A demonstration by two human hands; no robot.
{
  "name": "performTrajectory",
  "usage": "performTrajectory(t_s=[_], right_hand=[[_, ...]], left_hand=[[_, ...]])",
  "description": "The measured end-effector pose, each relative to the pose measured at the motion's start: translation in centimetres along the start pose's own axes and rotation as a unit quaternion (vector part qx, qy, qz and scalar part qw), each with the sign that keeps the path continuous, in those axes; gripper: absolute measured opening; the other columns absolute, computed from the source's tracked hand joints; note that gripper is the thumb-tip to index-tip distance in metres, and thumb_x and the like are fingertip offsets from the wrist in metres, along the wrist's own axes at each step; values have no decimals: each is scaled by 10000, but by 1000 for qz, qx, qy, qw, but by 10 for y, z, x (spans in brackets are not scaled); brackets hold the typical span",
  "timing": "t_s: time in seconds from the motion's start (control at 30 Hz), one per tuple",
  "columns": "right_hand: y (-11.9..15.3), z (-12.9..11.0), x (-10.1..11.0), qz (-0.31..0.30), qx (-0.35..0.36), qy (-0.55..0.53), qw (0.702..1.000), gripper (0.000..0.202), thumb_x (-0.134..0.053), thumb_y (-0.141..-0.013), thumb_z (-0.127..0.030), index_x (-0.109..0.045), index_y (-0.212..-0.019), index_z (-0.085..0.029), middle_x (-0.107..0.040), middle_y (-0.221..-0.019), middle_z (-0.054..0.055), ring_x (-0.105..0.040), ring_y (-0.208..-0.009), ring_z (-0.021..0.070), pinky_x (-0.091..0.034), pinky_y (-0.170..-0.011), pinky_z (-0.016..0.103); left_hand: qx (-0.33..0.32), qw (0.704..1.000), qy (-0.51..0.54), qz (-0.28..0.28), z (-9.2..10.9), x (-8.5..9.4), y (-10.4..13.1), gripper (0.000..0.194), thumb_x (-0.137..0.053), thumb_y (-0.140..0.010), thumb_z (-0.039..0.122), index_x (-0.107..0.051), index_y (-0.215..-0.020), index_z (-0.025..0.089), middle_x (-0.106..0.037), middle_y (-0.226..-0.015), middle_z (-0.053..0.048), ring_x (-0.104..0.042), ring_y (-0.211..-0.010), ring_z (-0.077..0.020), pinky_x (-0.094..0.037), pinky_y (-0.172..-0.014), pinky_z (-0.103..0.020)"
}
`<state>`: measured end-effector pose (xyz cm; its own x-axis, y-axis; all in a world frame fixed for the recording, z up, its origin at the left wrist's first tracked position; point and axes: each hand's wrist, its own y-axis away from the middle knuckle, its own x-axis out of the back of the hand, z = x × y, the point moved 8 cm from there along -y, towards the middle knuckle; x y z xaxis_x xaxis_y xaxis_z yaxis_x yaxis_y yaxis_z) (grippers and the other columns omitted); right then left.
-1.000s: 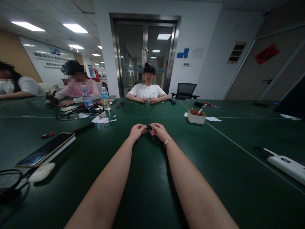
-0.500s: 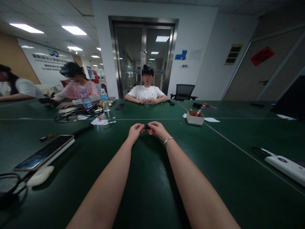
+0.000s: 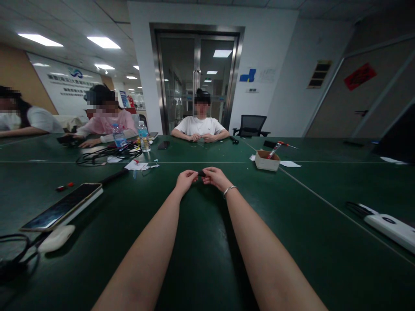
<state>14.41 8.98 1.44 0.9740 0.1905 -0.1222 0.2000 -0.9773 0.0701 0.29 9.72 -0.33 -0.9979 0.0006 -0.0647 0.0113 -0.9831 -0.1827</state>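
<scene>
Left hand (image 3: 187,181) and right hand (image 3: 215,178): both pinching one small black object (image 3: 201,173) | two bottles (image 3: 131,137)

A box (image 3: 267,163) (open-topped) holds a red-and-white item (image 3: 274,150).

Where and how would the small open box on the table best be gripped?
Probably by the near wall of the box, the right hand coming from the near side and above, thumb outside and fingers inside. That wall stands upright under an open top, and the red-and-white item leans out toward the far right, away from it.
</scene>
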Motion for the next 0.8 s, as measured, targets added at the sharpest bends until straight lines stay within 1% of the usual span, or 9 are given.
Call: performTrajectory(t_s=[0.17, 0.27, 0.47, 0.57, 0.67, 0.8], right_hand=[[-3, 10, 2, -11, 8, -19, 1000, 41, -570, -863, -143, -537, -884, -129, -618, -547, 26, -592, -449, 96, -524, -475, 195], [-4, 13, 6, -8, 11, -35, 999, 74, -599, -843, -150, -541, -885, -129, -623, -561, 31, -597, -461, 103, -519, -472, 201], [-1, 13, 9, -19, 27, -70, 997, 87, -569, -832, -66, -556, -899, -119, -641, -614, 43, -608, -490, 98, -520, -490, 196], [-1, 14, 10, -14, 34, -63, 997, 128, -553, -820, -25, -563, -911, -115, -648, -630, 46, -614, -493, 95, -522, -499, 191], [-4, 17, 11, -9, 37, -58, 998, 151, -571, -801, -18, -571, -916, -116, -643, -620, 42, -619, -495, 103, -525, -503, 199], [-6, 18, 12, -4, 39, -57, 998, 158, -602, -777, -21, -585, -902, -117, -641, -629, 40, -620, -499, 104, -520, -492, 199]], left_hand=[[-16, 999, -29, -5, 1, 0, -1, 289, -712, -671, 324, -629, -885, 147, -618, -638, -11, -591, -616, -118, -446, -591, -235], [-6, 999, -53, -11, 1, -2, 1, 243, -683, -707, 313, -625, -865, 137, -615, -626, -15, -582, -595, -112, -444, -580, -234], [0, 998, -55, -35, 3, -7, 3, 258, -725, -664, 260, -630, -868, 133, -638, -666, -34, -610, -642, -129, -478, -634, -262], [1, 998, -59, -25, 3, -5, 3, 207, -707, -681, 250, -630, -830, 129, -641, -693, -41, -611, -661, -128, -487, -657, -268], [-12, 998, -64, -12, 4, -3, 3, 196, -690, -691, 235, -622, -852, 144, -636, -715, -32, -609, -673, -126, -484, -639, -251], [-18, 996, -88, -16, 4, -3, 2, 182, -668, -714, 246, -615, -867, 162, -606, -646, -5, -591, -616, -115, -470, -594, -233]])
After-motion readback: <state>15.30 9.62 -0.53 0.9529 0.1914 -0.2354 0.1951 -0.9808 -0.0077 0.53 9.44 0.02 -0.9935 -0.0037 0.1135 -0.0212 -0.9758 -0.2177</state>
